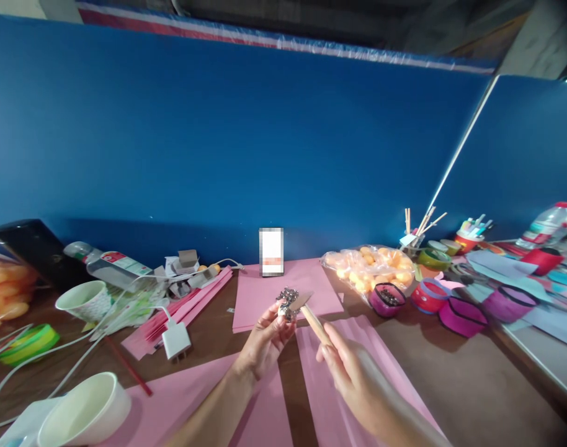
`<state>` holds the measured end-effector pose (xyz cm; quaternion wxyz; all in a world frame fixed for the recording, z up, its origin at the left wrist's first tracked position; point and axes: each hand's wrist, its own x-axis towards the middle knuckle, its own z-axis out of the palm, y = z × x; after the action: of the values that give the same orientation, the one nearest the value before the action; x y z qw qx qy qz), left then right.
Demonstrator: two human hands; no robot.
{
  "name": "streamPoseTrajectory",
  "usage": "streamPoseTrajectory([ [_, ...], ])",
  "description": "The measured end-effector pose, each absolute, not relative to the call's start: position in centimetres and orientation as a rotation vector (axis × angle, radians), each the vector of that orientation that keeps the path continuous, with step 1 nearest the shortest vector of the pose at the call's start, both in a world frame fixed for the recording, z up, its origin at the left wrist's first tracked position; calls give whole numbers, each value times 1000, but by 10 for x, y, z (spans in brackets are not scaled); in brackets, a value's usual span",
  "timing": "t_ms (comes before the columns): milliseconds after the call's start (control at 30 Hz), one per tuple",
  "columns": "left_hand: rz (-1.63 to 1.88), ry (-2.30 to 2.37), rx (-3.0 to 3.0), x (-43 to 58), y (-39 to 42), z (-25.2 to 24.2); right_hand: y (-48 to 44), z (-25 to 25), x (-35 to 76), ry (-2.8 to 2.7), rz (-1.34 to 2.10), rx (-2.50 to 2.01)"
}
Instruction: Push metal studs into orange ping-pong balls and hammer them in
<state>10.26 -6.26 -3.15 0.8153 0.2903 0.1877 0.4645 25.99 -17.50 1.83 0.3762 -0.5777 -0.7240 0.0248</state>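
No text legible; bottle label blurred

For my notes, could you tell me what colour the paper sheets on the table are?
The flat paper sheets are pink, clearest in the head view.

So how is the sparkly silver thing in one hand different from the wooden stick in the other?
The silver lump is glittery and bumpy; the wooden stick is plain and smooth. The lump is small and rounded; the stick is long and thin with a flat pale tip. The left hand pinches the lump; the right hand grips the stick, angled toward the lump. Both are held above the pink paper.
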Motion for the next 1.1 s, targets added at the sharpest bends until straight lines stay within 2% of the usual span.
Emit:
streamPoseTrajectory([
  [967,984,364,674,103,-63,-29,-173,22,265,-1814,129,-1516],
  [1100,985,353,650,103,-63,-31,-173,26,265,-1903,229,-1523],
])
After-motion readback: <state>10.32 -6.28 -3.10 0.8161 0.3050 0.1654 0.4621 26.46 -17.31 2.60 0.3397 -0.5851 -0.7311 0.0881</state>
